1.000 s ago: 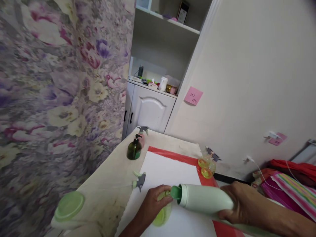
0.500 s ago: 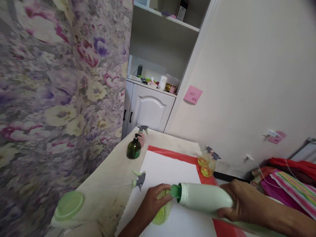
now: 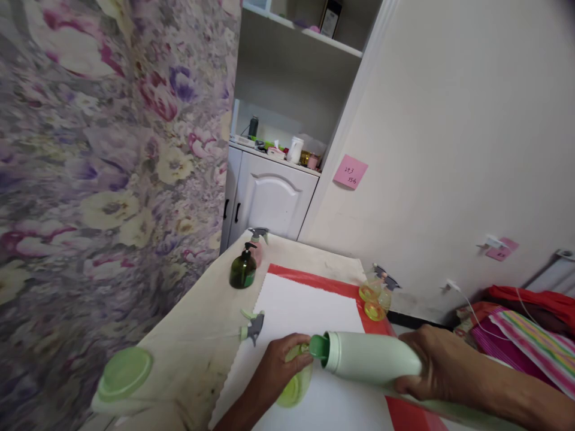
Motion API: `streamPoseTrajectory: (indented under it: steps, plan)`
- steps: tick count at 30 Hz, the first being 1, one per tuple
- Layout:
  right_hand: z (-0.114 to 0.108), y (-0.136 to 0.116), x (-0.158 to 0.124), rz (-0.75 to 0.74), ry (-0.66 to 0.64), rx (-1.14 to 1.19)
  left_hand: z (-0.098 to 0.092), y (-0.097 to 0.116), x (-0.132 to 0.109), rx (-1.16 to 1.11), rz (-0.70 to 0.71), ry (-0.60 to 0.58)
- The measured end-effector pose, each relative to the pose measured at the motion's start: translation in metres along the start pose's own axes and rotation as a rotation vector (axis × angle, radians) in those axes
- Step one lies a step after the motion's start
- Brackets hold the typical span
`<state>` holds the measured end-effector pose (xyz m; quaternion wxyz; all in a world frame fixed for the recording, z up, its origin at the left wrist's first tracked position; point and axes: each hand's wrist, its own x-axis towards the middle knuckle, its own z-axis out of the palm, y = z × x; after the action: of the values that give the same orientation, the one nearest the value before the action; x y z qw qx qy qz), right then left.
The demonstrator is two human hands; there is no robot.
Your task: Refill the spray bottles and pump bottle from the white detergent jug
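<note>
My left hand (image 3: 282,365) is closed round the neck of a clear yellow-green spray bottle (image 3: 294,389) without its spray head. Gripped in my right hand (image 3: 433,365) is a pale green bottle (image 3: 368,357), tipped nearly level. Its darker green spout (image 3: 318,347) meets the mouth of the spray bottle; whether liquid runs between them I cannot make out. A grey and green trigger spray head (image 3: 254,328) lies on the table left of my left hand, its thin tube pointing left.
White paper (image 3: 309,299) over a red sheet (image 3: 377,327) covers part of the table. A dark green pump bottle (image 3: 242,272) and a pink spray bottle (image 3: 257,248) stand far left. Two yellow spray bottles (image 3: 375,305) stand far right. A pale green lid (image 3: 126,371) shows lower left.
</note>
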<state>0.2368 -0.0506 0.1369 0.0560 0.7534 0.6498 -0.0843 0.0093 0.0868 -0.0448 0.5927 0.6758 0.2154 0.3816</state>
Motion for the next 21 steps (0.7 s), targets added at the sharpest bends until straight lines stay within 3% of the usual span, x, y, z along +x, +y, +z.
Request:
streamPoseTrajectory:
  steps: [21]
  plan:
    - [-0.0051, -0.0044, 0.0014, 0.029, -0.01, -0.012, 0.0008, -0.001, 0.0008, 0.01, -0.018, -0.001]
